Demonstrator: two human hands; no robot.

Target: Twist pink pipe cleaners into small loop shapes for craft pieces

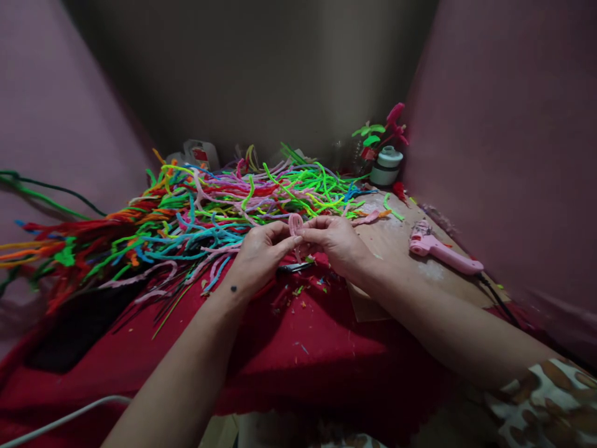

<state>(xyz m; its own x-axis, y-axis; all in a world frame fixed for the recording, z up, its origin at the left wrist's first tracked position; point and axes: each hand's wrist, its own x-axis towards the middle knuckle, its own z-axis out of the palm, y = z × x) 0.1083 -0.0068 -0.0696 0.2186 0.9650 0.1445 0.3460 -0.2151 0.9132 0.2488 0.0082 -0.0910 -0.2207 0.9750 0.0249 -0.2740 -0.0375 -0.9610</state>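
Observation:
A pink pipe cleaner point(295, 223), bent into narrow loops, is held up between my two hands. My left hand point(265, 247) pinches it from the left, with the thumb in front. From the other side, the thumb and fingers of my right hand point(336, 244) close on it too. One end of it hangs down between the fingertips. Just below lie scissors point(295, 267), partly hidden by my hands. Behind my hands spreads a large heap of pipe cleaners point(233, 199) in many colours.
A pink glue gun point(445, 254) with a black cord lies on a board point(401, 239) at the right. A pale jar point(387, 165) stands behind it, near pipe-cleaner flowers point(396, 121). On the red cloth point(298, 348) are small coloured scraps, and a dark flat object point(79, 330) lies left.

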